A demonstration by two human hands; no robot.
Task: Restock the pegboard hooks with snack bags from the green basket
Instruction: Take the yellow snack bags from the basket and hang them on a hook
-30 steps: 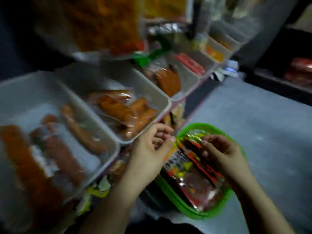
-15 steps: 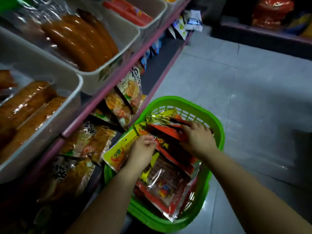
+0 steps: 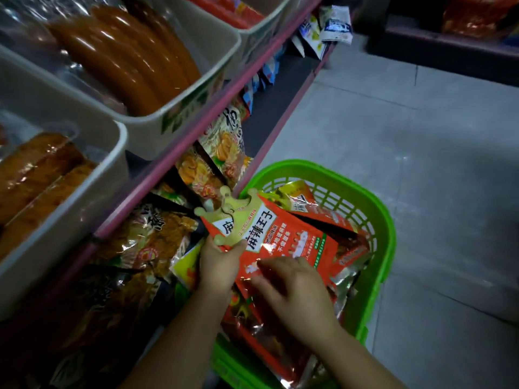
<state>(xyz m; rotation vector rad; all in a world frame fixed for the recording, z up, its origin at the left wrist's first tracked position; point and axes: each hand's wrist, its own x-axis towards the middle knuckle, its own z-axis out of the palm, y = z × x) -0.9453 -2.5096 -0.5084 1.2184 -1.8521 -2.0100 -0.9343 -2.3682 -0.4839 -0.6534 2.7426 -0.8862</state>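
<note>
A: Head view, the only one. What is the left hand (image 3: 222, 262) doing?

B: It grips a red bag (image 3: 283, 237) by its top edge, thumb on the front beside the yellow crown header (image 3: 227, 209). Holding it there keeps the header free, which I judge is the part meant for a hook.

A: And the right hand (image 3: 295, 290)?

B: It lies just right of the left one, fingers spread fairly flat on the lower face of the same bag. It looks like steadying or separating it from the ones below. Whether any finger curls under the edge, I cannot tell; there is some blur.

A: Where is the bag, then?

B: Tilted up over the green basket (image 3: 384, 248), its lower part among the other bags (image 3: 348, 248) beneath both hands. So it is picked but not yet carried off.

A: Why is the basket there?

B: It sits on the floor (image 3: 421, 136) against the shelf foot, so the reach is short. Hung bags (image 3: 222, 153) dangle under the pink shelf rail (image 3: 196, 130), just beyond and left of the left hand. The hooks themselves are hidden.

A: Above that?

B: Beige bins (image 3: 179, 108) with wrapped sausages (image 3: 120, 57), up and left of the hands, not part of this job.

A: Next concern?

B: Finding a hook in that dim gap, probably.
</note>
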